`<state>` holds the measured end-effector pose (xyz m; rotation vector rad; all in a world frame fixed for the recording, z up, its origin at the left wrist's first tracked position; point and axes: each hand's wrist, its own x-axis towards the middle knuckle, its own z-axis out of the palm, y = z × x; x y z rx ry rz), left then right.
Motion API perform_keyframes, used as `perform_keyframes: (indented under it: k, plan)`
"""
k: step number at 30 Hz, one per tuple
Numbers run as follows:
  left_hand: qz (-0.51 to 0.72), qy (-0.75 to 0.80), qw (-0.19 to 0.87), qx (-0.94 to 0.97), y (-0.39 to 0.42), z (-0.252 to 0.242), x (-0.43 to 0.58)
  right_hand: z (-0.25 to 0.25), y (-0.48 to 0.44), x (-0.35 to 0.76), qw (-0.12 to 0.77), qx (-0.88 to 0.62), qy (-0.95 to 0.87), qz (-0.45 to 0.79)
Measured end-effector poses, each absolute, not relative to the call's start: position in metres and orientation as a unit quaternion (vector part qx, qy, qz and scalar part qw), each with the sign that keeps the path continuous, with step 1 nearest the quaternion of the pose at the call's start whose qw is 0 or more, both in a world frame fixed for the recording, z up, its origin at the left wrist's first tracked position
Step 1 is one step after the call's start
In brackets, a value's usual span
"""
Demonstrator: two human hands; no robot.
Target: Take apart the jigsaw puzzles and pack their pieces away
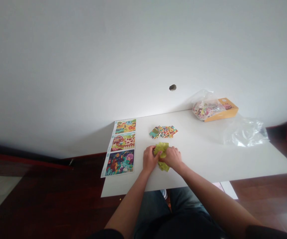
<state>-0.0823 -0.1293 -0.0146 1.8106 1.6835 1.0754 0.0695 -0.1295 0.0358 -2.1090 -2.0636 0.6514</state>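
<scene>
Both hands are closed around a cluster of yellow-green puzzle pieces (162, 146) just above the white table (203, 156). My left hand (150, 158) grips the cluster from the left, its thumb across the front. From the right, my right hand (173, 157) holds the same pieces, with its fingertips partly hidden. More yellow-green pieces (163, 166) show below and between the hands. Beyond them lies a spread pile of colourful puzzle pieces (163, 131), picture side up, touched by neither hand.
At the table's left edge lies a sheet with three printed pictures (122, 142). An orange box (223, 113) stands back right, with a clear bag of pieces (206, 109) against it. Crumpled clear plastic (249, 133) lies farther right. The wall (143, 59), with a hole (172, 87), borders the back.
</scene>
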Motion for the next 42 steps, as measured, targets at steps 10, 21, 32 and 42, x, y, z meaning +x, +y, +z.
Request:
perform_keyframes:
  k: [10,21,32,42]
  plan:
    - [0.483,0.578,0.322,0.574,-0.127,-0.021,-0.087,0.025,-0.127,0.095,0.151,-0.672,-0.692,0.218]
    - [0.533,0.614,0.18,0.553,-0.126,-0.022,-0.095,0.019,-0.1,0.086,0.151,-0.649,-0.722,0.187]
    - [0.456,0.558,0.095,0.686,-0.137,-0.001,-0.087,0.029,-0.097,0.127,0.2,-0.663,-0.694,0.195]
    - [0.346,0.507,0.078,0.785,-0.153,0.007,-0.077,0.036,-0.163,0.125,0.188,-0.554,-0.808,0.072]
